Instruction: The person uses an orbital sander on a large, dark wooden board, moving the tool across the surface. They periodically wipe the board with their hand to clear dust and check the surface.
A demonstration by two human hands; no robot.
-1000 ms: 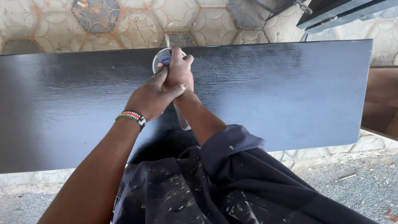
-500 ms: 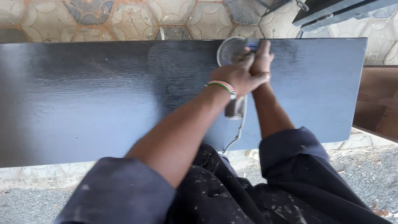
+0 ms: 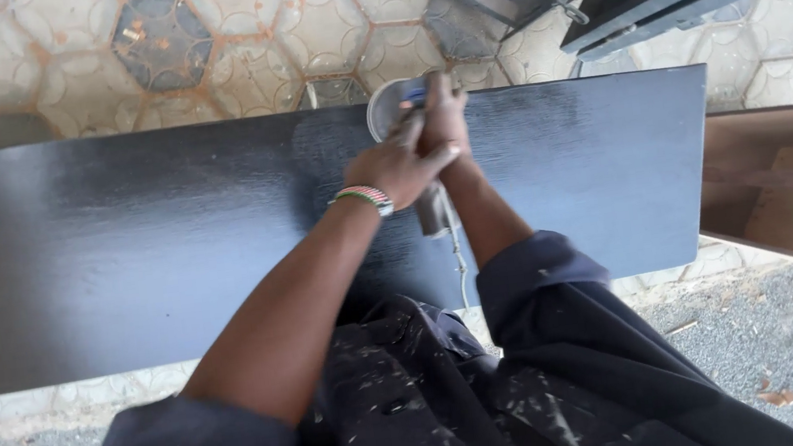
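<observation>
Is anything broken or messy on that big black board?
Nothing looks broken. The black board lies flat and whole. Both hands, left hand and right hand, grip a round sander at its far edge. Only the dark work clothes look messy, speckled with pale flecks.

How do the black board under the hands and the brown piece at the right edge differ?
The black board is dark, glossy and long, spanning most of the view; the brown piece is bare wood-coloured, boxy and partly cut off. Both hands, left hand and right hand, press a round sander on the board; the brown piece is untouched.
</observation>
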